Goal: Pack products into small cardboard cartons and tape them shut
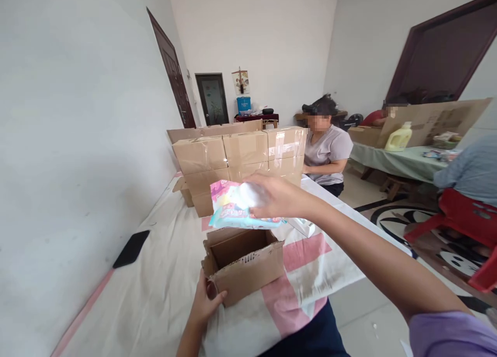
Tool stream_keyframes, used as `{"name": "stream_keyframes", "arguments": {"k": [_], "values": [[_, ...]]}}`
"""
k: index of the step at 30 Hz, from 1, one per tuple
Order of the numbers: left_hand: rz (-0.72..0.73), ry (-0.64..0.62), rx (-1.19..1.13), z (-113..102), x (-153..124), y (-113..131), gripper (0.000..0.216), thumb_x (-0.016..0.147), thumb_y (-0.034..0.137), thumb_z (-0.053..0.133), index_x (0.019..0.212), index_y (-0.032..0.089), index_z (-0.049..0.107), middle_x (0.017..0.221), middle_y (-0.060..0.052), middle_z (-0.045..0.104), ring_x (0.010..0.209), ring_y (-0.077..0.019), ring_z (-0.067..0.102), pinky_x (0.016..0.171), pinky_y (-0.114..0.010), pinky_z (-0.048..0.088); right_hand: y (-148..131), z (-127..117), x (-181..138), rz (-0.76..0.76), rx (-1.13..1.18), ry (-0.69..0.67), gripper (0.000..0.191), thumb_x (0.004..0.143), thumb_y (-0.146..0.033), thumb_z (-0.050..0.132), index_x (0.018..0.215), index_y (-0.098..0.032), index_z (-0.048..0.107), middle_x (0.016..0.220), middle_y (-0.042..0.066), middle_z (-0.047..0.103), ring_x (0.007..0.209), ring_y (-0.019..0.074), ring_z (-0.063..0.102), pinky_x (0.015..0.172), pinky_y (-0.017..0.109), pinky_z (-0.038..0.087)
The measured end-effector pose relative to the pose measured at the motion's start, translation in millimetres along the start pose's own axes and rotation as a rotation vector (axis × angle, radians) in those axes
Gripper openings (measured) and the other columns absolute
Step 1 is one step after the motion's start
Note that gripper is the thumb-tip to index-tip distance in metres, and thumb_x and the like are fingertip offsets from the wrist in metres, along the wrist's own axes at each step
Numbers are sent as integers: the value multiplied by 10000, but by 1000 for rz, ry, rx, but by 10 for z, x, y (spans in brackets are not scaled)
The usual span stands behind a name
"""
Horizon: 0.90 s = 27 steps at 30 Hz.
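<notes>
Packet (232,209) hangs in right fingers (258,179), arm (361,245) extended, above the box (252,279).

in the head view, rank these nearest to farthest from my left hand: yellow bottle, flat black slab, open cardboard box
1. Open cardboard box: left hand grips its left end.
2. Flat black slab: off to the left.
3. Yellow bottle: far right, beyond.

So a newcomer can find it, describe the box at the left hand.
Find the big stack of taped boxes on the cloth. In front of it, the left hand holds a brown box by one corner. Unlike the stacked ones, its top is open.
</notes>
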<state>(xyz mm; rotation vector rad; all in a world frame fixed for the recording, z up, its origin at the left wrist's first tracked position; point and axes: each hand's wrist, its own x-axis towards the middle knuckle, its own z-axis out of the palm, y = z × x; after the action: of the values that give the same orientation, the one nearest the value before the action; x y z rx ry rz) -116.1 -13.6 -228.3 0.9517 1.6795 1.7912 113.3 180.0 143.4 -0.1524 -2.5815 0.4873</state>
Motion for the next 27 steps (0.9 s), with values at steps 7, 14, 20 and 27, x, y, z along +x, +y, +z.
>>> {"name": "stream_keyframes", "arguments": {"k": [7, 14, 20, 27], "values": [[5, -53, -43, 11, -33, 173, 1140, 590, 629, 880, 1501, 152, 388, 1354, -221, 609, 1297, -410, 594, 1067, -493, 536, 151, 843, 173, -36, 59, -178, 558, 723, -282, 787, 1241, -155, 624, 1197, 101, 601, 1106, 258, 611, 912, 346, 504], [-9, 80, -37, 135, -95, 87, 1251, 521, 827, 814, 1505, 168, 412, 1356, -212, 613, 1302, -417, 596, 1065, -458, 549, 254, 1028, 52, 45, -103, -415, 569, 686, -360, 821, 1190, -178, 630, 1193, 94, 616, 1035, 271, 625, 779, 319, 478], [-76, 67, -21, 48, -30, 13, 1348, 456, 835, 825, 1525, 157, 363, 1304, -226, 645, 1315, -462, 577, 1083, -529, 534, 334, 1167, 0, -48, -328, -559, 503, 767, -397, 783, 1163, -131, 624, 1138, 129, 645, 1023, 295, 638, 764, 347, 472], [-48, 142, 100, 17, -64, 30, 1106, 437, 812, 840, 1325, 196, 602, 960, -150, 713, 1196, -469, 638, 1055, -559, 554, 372, 1414, 23, -77, -397, -759, 550, 776, -423, 783, 1214, -118, 648, 1120, 146, 676, 916, 281, 679, 567, 290, 399]]}}
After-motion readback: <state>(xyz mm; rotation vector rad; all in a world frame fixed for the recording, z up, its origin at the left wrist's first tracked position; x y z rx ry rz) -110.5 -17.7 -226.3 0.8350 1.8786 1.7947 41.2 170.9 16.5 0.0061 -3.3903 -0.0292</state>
